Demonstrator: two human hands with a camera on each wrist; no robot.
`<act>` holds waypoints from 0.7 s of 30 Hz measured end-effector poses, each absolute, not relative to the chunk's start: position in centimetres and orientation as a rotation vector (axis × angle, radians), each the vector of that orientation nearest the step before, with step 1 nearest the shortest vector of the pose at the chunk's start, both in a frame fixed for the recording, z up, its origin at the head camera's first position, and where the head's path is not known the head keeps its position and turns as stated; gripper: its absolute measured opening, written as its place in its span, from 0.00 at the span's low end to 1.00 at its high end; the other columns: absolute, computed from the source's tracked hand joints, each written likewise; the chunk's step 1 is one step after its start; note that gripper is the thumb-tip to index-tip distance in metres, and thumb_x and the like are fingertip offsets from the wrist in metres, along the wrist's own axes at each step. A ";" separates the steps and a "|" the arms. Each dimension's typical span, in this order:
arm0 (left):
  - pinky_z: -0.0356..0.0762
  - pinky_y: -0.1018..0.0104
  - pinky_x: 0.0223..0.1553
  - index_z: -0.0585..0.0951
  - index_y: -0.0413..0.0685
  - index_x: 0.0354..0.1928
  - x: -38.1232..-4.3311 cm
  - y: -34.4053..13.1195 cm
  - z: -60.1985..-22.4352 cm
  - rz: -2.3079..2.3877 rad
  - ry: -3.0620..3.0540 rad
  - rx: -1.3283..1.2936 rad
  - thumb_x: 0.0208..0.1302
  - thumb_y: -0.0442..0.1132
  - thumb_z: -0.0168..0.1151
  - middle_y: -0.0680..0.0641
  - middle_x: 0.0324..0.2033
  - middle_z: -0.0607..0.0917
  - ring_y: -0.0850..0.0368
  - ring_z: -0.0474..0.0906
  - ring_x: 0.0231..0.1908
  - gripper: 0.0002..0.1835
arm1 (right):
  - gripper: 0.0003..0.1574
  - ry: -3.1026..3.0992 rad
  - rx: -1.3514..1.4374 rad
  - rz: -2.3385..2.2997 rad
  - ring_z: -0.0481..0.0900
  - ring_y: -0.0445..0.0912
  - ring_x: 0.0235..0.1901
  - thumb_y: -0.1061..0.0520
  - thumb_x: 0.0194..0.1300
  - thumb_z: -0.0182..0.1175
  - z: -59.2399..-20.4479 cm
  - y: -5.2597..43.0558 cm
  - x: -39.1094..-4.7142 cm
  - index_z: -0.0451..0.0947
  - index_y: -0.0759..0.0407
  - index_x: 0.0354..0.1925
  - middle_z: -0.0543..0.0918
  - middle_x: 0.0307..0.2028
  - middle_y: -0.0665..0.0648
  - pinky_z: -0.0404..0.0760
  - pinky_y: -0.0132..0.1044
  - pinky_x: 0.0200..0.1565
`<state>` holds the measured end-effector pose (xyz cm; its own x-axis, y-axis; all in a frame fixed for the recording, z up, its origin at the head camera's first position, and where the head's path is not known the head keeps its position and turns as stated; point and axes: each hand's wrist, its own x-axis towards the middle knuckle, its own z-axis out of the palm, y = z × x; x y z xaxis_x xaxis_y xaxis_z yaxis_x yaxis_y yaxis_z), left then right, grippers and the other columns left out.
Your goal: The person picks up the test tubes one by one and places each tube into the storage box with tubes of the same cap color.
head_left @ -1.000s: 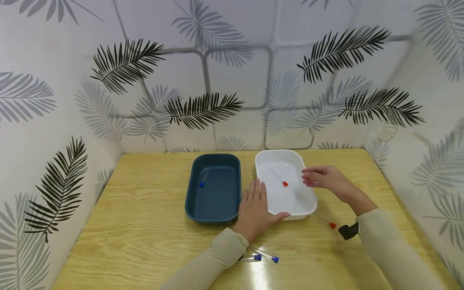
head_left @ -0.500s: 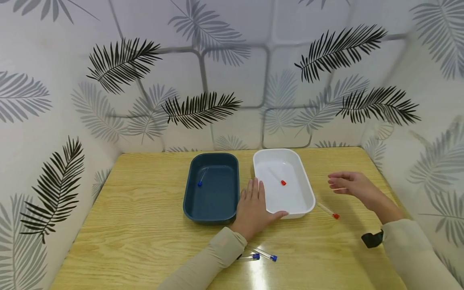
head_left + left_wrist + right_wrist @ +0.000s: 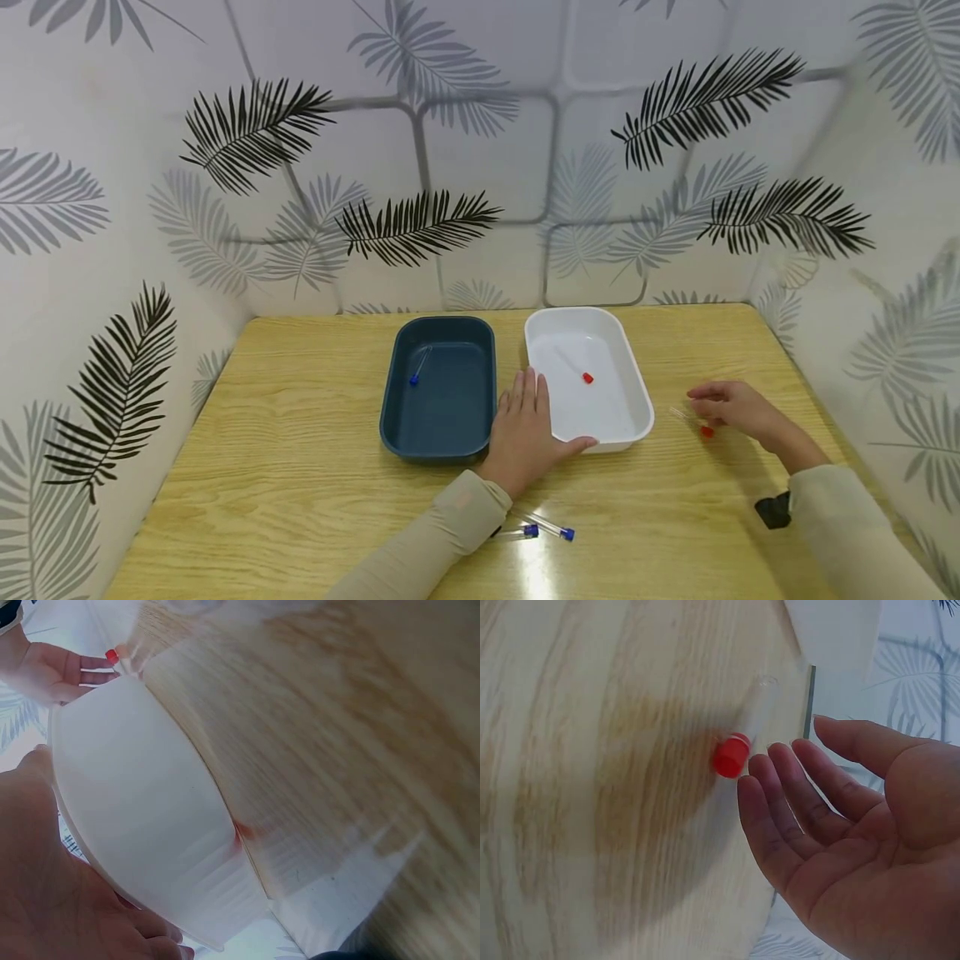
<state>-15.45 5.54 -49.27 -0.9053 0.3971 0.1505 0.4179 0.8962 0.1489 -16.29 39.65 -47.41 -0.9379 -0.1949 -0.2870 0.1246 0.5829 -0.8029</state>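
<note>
We see the left hand, fingers straight, against the white tray, likely steadying it, while the right hand, empty and loosely curved, hangs by the red-capped tube on the worktop.

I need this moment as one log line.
left hand: against white tray; right hand: near loose red-capped tube; in white tray: another red-capped tube; in blue tray: blue-capped tube

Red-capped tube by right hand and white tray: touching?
Apart: the head view shows a strip of table between the red-capped tube and the white tray.
</note>
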 end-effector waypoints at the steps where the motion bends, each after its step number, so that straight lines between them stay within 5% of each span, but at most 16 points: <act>1: 0.52 0.53 0.65 0.55 0.38 0.70 -15.4 5.5 -49.3 -0.271 -2.944 -0.635 0.46 0.83 0.33 0.39 0.70 0.53 0.46 0.45 0.69 0.62 | 0.30 2.481 -0.063 -1.282 0.78 0.52 0.41 0.55 0.69 0.52 -47.5 39.6 -16.3 0.63 0.78 0.59 0.76 0.48 0.71 0.78 0.43 0.42; 21: 0.52 0.53 0.65 0.55 0.38 0.70 -15.4 5.4 -49.5 -0.263 -2.922 -0.639 0.47 0.83 0.32 0.39 0.69 0.54 0.46 0.45 0.69 0.62 | 0.20 2.703 -0.175 -0.994 0.77 0.49 0.37 0.59 0.61 0.60 -49.2 38.3 -16.8 0.75 0.74 0.47 0.80 0.37 0.62 0.77 0.36 0.33</act>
